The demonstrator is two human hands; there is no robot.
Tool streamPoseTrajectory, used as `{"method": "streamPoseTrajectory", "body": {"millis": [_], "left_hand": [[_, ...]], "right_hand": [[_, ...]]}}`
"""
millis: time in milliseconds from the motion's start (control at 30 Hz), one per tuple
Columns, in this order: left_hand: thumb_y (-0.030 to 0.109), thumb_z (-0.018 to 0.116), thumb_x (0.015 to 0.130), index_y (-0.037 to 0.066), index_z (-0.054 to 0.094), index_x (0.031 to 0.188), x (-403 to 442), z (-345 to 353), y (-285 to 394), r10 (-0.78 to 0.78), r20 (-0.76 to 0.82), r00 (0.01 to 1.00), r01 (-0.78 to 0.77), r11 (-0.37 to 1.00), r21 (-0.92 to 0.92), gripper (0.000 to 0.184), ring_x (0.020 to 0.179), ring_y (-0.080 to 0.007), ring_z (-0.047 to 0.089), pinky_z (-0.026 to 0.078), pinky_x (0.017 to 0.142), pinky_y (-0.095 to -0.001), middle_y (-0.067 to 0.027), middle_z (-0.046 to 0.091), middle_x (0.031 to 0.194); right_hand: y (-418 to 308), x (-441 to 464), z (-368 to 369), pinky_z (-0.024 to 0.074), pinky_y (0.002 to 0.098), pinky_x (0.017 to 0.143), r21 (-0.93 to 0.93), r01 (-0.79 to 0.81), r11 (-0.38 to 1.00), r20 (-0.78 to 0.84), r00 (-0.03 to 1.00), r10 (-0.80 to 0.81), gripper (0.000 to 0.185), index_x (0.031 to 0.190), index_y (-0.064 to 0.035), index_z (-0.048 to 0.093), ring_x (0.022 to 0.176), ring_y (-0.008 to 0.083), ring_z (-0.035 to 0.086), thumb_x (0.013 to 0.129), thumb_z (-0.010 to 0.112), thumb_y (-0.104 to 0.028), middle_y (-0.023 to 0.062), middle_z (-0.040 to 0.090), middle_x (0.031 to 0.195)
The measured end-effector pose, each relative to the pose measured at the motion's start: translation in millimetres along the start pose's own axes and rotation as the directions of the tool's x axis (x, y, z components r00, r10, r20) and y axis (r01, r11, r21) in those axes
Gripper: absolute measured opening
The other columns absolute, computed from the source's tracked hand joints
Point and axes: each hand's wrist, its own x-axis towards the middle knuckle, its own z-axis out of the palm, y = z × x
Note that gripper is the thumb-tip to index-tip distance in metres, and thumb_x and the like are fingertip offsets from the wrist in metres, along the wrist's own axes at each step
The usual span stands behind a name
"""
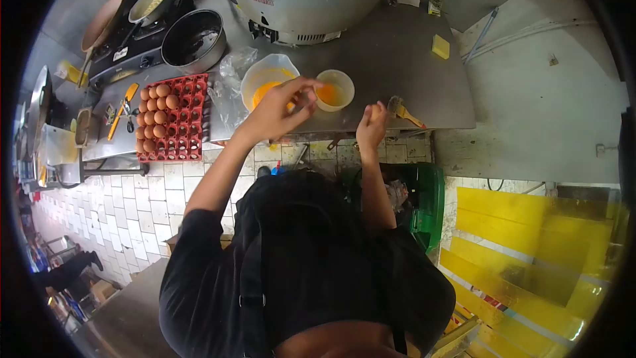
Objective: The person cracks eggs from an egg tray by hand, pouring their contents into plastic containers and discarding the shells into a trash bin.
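Left hand: grip open, between white plastic bowl and small translucent plastic cup.
Right hand: fingers curled, grip state unclear.

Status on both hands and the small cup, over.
Left hand at small cup's rim, partly blocking white bowl. Right hand near counter edge, grip unclear. Small cup upright, something orange inside.

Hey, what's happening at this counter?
Someone in black is working with both hands over a steel counter. Their left hand is over the white bowl, its fingertips reaching toward the small tub; both containers have something orange-yellow inside, which looks like egg. Their right hand is curled just beside the tub; what it may hold is too small to tell. Nearby, brown eggs fill part of a red tray.
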Motion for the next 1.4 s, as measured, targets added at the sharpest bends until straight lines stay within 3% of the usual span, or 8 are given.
{"method": "streamPoseTrajectory", "body": {"millis": [167,433,667,1033,1200,1300,1367,1400], "left_hand": [[0.022,0.060,0.085,0.007,0.047,0.135,68,55,-41,0.363,0.202,0.909,-0.404,0.657,0.636,0.054,0.100,-0.0347,0.062,0.050,0.090,-0.0447,-0.0158,0.064,0.108],[0.038,0.055,0.089,0.000,0.041,0.117,109,42,-71,0.073,0.284,0.956,-0.205,0.860,0.468,0.049,0.080,-0.0465,0.065,0.053,0.073,-0.0524,-0.0220,0.068,0.077],[0.034,0.055,0.092,-0.004,0.035,0.114,125,36,-98,0.049,0.366,0.929,-0.260,0.792,0.553,0.047,0.083,-0.0475,0.063,0.051,0.073,-0.0515,-0.0283,0.065,0.084],[0.027,0.059,0.092,-0.001,0.033,0.125,128,27,-111,0.073,0.371,0.926,-0.287,0.776,0.562,0.051,0.102,-0.0477,0.059,0.050,0.087,-0.0499,-0.0281,0.057,0.116],[0.020,0.068,0.084,0.003,0.022,0.150,94,30,-74,0.290,0.139,0.947,-0.305,0.947,0.098,0.082,0.109,-0.0360,0.059,0.048,0.095,-0.0426,-0.0227,0.052,0.133],[0.017,0.070,0.083,0.004,0.035,0.146,30,-14,-19,0.155,-0.012,0.988,-0.155,0.987,0.035,0.073,0.105,-0.0296,0.060,0.048,0.092,-0.0384,-0.0170,0.059,0.127],[0.015,0.071,0.083,0.004,0.055,0.132,-25,-55,-25,0.123,-0.372,0.920,-0.026,0.967,0.254,0.053,0.103,-0.0255,0.060,0.047,0.088,-0.0355,-0.0121,0.065,0.117],[0.014,0.071,0.083,0.005,0.063,0.124,-60,-72,-45,0.144,-0.564,0.813,0.073,0.936,0.345,0.043,0.101,-0.0241,0.060,0.047,0.087,-0.0348,-0.0101,0.067,0.112]], "right_hand": [[-82,71,-39,0.0474,0.0363,0.090,0.693,-0.645,0.323,0.580,0.764,0.281,0.066,0.129,-0.0021,0.057,0.107,0.0214,0.062,0.101,0.041,-0.060,0.0120,0.066,0.119],[-96,109,13,0.0507,0.0381,0.074,0.327,-0.699,0.636,0.794,0.568,0.215,0.083,0.108,0.0017,0.070,0.083,0.0228,0.066,0.095,0.036,-0.073,0.0140,0.071,0.092],[-114,122,11,0.0497,0.0510,0.086,0.195,-0.213,0.957,0.552,0.831,0.073,0.083,0.089,0.0107,0.070,0.095,0.0497,0.065,0.100,0.030,-0.062,0.0350,0.066,0.091],[-126,122,-18,0.0509,0.0505,0.083,0.135,0.109,0.985,0.422,0.893,-0.156,0.063,0.095,0.0039,0.070,0.092,0.0450,0.065,0.102,0.039,-0.051,0.0285,0.068,0.095],[-105,105,-10,0.0480,0.0250,0.063,0.573,-0.014,0.819,0.184,0.976,-0.112,0.040,0.112,-0.0025,0.064,0.077,0.0076,0.059,0.103,0.051,-0.039,0.0040,0.071,0.097],[-65,66,-52,0.0490,0.0354,0.090,0.671,-0.201,0.714,0.142,0.980,0.141,0.026,0.112,-0.0037,0.065,0.103,0.0245,0.064,0.099,0.058,-0.025,0.0123,0.068,0.111],[13,16,-87,0.0504,0.0398,0.086,-0.143,0.482,0.865,-0.157,0.851,-0.500,0.026,0.119,-0.0049,0.064,0.098,0.0270,0.064,0.100,0.053,-0.020,0.0138,0.063,0.124],[40,-21,-105,0.0474,0.0473,0.095,0.095,0.488,0.868,-0.250,0.856,-0.453,0.024,0.115,-0.0033,0.065,0.105,0.0354,0.062,0.099,0.053,-0.016,0.0171,0.064,0.117]]}}
